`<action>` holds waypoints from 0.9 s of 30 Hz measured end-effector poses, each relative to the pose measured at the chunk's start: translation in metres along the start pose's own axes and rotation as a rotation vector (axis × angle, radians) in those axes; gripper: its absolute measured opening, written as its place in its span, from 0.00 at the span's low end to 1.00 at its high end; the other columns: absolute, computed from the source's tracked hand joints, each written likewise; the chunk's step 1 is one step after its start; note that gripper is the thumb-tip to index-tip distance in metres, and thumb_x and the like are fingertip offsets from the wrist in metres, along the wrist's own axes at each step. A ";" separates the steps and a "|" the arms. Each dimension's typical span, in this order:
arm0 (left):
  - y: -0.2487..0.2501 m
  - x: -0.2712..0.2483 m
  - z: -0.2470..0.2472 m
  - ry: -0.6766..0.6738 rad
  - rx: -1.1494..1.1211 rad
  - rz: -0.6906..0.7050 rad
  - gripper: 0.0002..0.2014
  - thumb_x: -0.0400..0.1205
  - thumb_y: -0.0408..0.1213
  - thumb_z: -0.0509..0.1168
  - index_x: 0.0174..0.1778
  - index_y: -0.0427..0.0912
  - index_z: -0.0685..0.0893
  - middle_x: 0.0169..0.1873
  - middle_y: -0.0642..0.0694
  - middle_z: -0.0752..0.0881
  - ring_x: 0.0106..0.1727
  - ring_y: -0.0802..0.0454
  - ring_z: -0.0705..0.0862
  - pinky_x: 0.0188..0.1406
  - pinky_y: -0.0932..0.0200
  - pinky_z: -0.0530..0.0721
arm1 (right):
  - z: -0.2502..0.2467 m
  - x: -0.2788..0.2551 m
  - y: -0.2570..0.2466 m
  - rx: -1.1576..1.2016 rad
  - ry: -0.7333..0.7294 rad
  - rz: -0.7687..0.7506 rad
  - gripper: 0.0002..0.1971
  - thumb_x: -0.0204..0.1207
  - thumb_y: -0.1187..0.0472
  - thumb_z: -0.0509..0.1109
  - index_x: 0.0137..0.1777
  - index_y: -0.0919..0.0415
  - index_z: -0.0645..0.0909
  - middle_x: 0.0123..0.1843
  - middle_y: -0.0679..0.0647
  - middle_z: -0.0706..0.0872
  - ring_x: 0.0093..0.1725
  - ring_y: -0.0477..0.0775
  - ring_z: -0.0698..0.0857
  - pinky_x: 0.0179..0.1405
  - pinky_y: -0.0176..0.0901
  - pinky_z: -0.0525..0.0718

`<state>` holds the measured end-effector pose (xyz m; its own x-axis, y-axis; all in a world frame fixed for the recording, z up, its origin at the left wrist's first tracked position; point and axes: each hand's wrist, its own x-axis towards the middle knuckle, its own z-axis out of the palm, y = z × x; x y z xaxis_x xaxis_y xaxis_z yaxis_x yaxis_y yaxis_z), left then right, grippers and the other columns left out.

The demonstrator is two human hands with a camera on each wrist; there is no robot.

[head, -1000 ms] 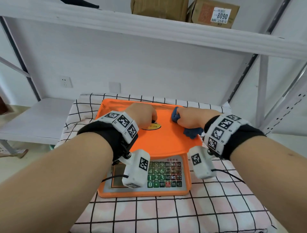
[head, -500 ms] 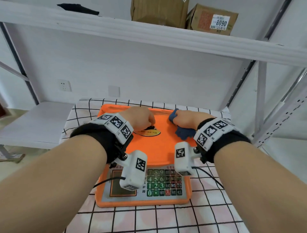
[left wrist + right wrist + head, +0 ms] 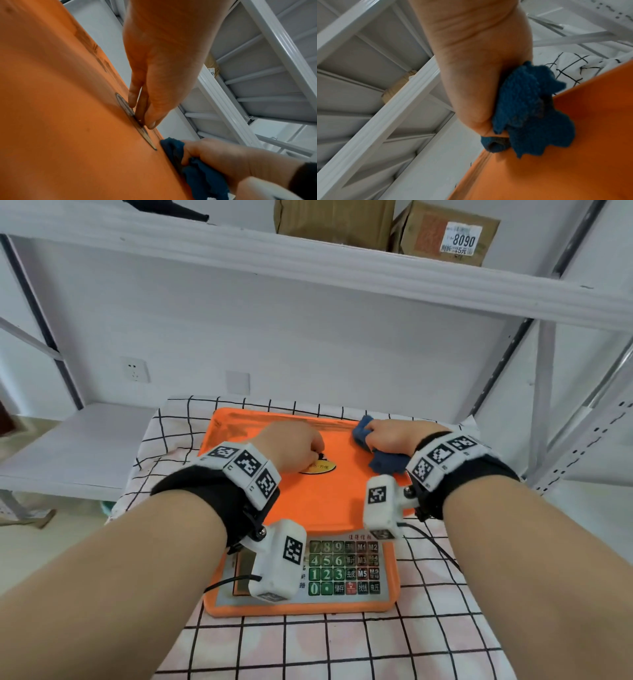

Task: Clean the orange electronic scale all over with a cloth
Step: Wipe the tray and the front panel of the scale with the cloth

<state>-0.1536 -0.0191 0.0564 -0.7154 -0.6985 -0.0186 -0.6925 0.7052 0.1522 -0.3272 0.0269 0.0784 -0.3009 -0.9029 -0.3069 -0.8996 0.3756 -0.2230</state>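
The orange electronic scale (image 3: 318, 501) sits on a checked cloth, its keypad (image 3: 342, 573) facing me. My left hand (image 3: 291, 446) rests on the platter and holds nothing. Its fingertips (image 3: 149, 121) press down at the oval sticker (image 3: 320, 467) in the middle. My right hand (image 3: 394, 433) grips a bunched blue cloth (image 3: 383, 462) and presses it on the platter's far right part. In the right wrist view the blue cloth (image 3: 530, 115) bulges out of the fist against the orange platter (image 3: 573, 162), near its edge.
The checked tablecloth (image 3: 308, 645) covers a small table inside a white metal rack. A shelf board (image 3: 308, 265) with cardboard boxes (image 3: 445, 231) hangs overhead. A rack upright (image 3: 544, 392) stands to the right, and a lower white shelf (image 3: 78, 440) to the left.
My right hand has slid the blue cloth across the platter toward its far edge. The left hand has stayed pressed at the sticker.
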 end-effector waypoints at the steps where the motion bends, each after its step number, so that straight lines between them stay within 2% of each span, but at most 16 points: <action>1: 0.001 0.001 0.001 0.002 0.015 -0.004 0.15 0.85 0.39 0.57 0.65 0.50 0.81 0.63 0.50 0.82 0.63 0.49 0.78 0.56 0.57 0.75 | -0.001 -0.001 -0.001 -0.013 -0.013 -0.007 0.11 0.80 0.63 0.55 0.36 0.51 0.69 0.44 0.50 0.77 0.49 0.54 0.74 0.47 0.42 0.76; 3: 0.004 0.002 0.002 0.004 0.050 -0.004 0.15 0.85 0.38 0.57 0.65 0.50 0.81 0.63 0.49 0.82 0.63 0.48 0.79 0.52 0.58 0.74 | -0.003 -0.012 -0.001 -0.033 -0.071 -0.030 0.09 0.80 0.66 0.52 0.44 0.60 0.73 0.40 0.52 0.78 0.47 0.55 0.74 0.43 0.43 0.69; 4: 0.005 0.003 0.004 0.008 0.068 0.000 0.14 0.85 0.38 0.57 0.64 0.50 0.82 0.62 0.48 0.83 0.62 0.47 0.79 0.51 0.58 0.74 | -0.003 -0.019 -0.001 -0.038 -0.082 -0.047 0.09 0.80 0.67 0.51 0.46 0.61 0.73 0.40 0.53 0.77 0.47 0.56 0.74 0.44 0.43 0.67; 6: 0.005 0.004 0.007 0.018 0.097 0.009 0.14 0.84 0.38 0.57 0.62 0.50 0.83 0.60 0.48 0.84 0.61 0.46 0.80 0.53 0.55 0.76 | -0.001 -0.029 0.004 -0.052 -0.080 -0.087 0.09 0.79 0.66 0.52 0.48 0.60 0.74 0.44 0.53 0.78 0.48 0.56 0.75 0.47 0.45 0.69; 10: 0.000 0.002 0.008 0.023 0.098 0.049 0.15 0.85 0.39 0.55 0.63 0.53 0.82 0.60 0.50 0.84 0.61 0.47 0.80 0.53 0.55 0.77 | 0.006 -0.046 0.018 -0.002 -0.122 -0.114 0.10 0.76 0.65 0.56 0.51 0.56 0.77 0.45 0.52 0.80 0.49 0.54 0.78 0.43 0.45 0.73; 14: 0.000 -0.005 0.009 0.000 0.124 0.093 0.15 0.85 0.40 0.54 0.63 0.55 0.83 0.59 0.51 0.85 0.60 0.48 0.80 0.54 0.54 0.79 | 0.004 -0.038 0.016 -0.030 -0.107 -0.066 0.11 0.80 0.64 0.54 0.57 0.59 0.75 0.46 0.52 0.77 0.51 0.55 0.75 0.48 0.45 0.69; 15: 0.000 -0.006 0.010 -0.009 0.129 0.105 0.15 0.85 0.40 0.55 0.62 0.54 0.82 0.59 0.51 0.85 0.59 0.48 0.80 0.56 0.53 0.79 | 0.002 -0.032 0.012 -0.040 -0.089 -0.042 0.10 0.80 0.64 0.53 0.55 0.60 0.75 0.45 0.52 0.76 0.51 0.56 0.74 0.47 0.44 0.68; 17: -0.002 -0.012 0.010 -0.022 0.103 0.129 0.15 0.85 0.42 0.56 0.66 0.53 0.81 0.61 0.51 0.84 0.61 0.48 0.80 0.56 0.57 0.77 | -0.001 -0.027 0.001 -0.044 -0.063 -0.034 0.08 0.81 0.64 0.54 0.41 0.57 0.72 0.38 0.50 0.73 0.48 0.55 0.73 0.39 0.41 0.69; 19: -0.007 -0.018 0.004 -0.002 0.048 0.133 0.16 0.84 0.42 0.58 0.67 0.50 0.80 0.62 0.50 0.83 0.62 0.48 0.79 0.56 0.57 0.75 | 0.001 -0.021 -0.016 -0.033 -0.029 -0.071 0.10 0.81 0.61 0.59 0.37 0.54 0.67 0.35 0.48 0.69 0.43 0.55 0.73 0.36 0.40 0.70; 20: -0.010 -0.021 -0.001 0.030 0.035 0.123 0.15 0.84 0.40 0.59 0.66 0.49 0.80 0.62 0.49 0.84 0.62 0.47 0.79 0.56 0.55 0.75 | 0.006 -0.018 -0.027 -0.024 -0.025 -0.126 0.10 0.80 0.62 0.61 0.37 0.55 0.66 0.35 0.50 0.69 0.42 0.54 0.73 0.38 0.40 0.71; 22: -0.017 -0.023 -0.007 0.109 0.051 0.082 0.14 0.83 0.37 0.58 0.63 0.47 0.81 0.60 0.47 0.85 0.60 0.45 0.80 0.53 0.53 0.76 | 0.018 -0.015 -0.048 0.011 -0.055 -0.211 0.14 0.80 0.63 0.59 0.35 0.50 0.64 0.37 0.47 0.70 0.48 0.51 0.72 0.49 0.41 0.72; 24: -0.024 -0.024 -0.009 0.138 0.075 0.017 0.14 0.82 0.35 0.57 0.61 0.47 0.83 0.58 0.46 0.85 0.59 0.45 0.81 0.52 0.53 0.76 | 0.025 -0.016 -0.059 0.017 -0.034 -0.229 0.12 0.83 0.63 0.54 0.39 0.47 0.67 0.39 0.45 0.70 0.52 0.49 0.69 0.52 0.40 0.68; 27: -0.031 -0.024 -0.010 0.106 0.108 -0.038 0.14 0.84 0.35 0.55 0.59 0.45 0.84 0.58 0.46 0.85 0.59 0.46 0.81 0.54 0.54 0.77 | 0.015 -0.019 -0.042 -0.043 -0.100 -0.223 0.08 0.82 0.64 0.51 0.50 0.57 0.72 0.42 0.50 0.75 0.48 0.51 0.72 0.44 0.41 0.69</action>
<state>-0.1138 -0.0252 0.0622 -0.6782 -0.7302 0.0833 -0.7293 0.6826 0.0463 -0.2791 0.0320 0.0798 -0.0625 -0.9366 -0.3448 -0.9534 0.1582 -0.2568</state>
